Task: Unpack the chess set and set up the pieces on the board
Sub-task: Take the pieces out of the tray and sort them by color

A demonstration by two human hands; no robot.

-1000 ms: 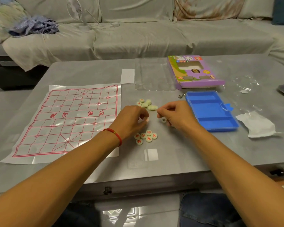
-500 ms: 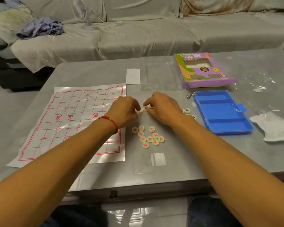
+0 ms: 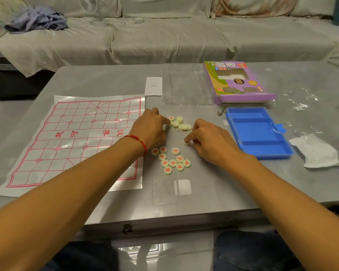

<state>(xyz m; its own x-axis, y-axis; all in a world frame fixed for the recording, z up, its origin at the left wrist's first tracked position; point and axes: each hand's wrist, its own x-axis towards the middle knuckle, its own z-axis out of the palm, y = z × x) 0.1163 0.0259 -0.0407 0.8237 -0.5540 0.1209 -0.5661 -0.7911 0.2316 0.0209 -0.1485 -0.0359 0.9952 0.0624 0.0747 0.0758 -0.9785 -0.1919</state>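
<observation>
A white paper board (image 3: 76,137) with a red grid lies flat on the left of the grey table (image 3: 204,192). Several cream round pieces with red characters (image 3: 171,160) sit face up in a cluster near the board's right edge. A second small group of cream pieces (image 3: 181,124) lies farther back. My left hand (image 3: 152,130), with a red string at the wrist, pinches a piece at the edge of that far group. My right hand (image 3: 209,141) pinches a single cream piece (image 3: 186,142) between thumb and forefinger, down on the table.
An open blue plastic case (image 3: 258,132) lies to the right, with a purple game box (image 3: 237,83) behind it. Clear plastic wrap (image 3: 186,85), a white slip (image 3: 154,86), a crumpled white bag (image 3: 317,151) and a small clear bag (image 3: 172,190) lie around. A sofa runs behind the table.
My right hand has drawn back from the far group toward me and to the right, now holding a piece on the table. My left hand has stayed at the far group.
</observation>
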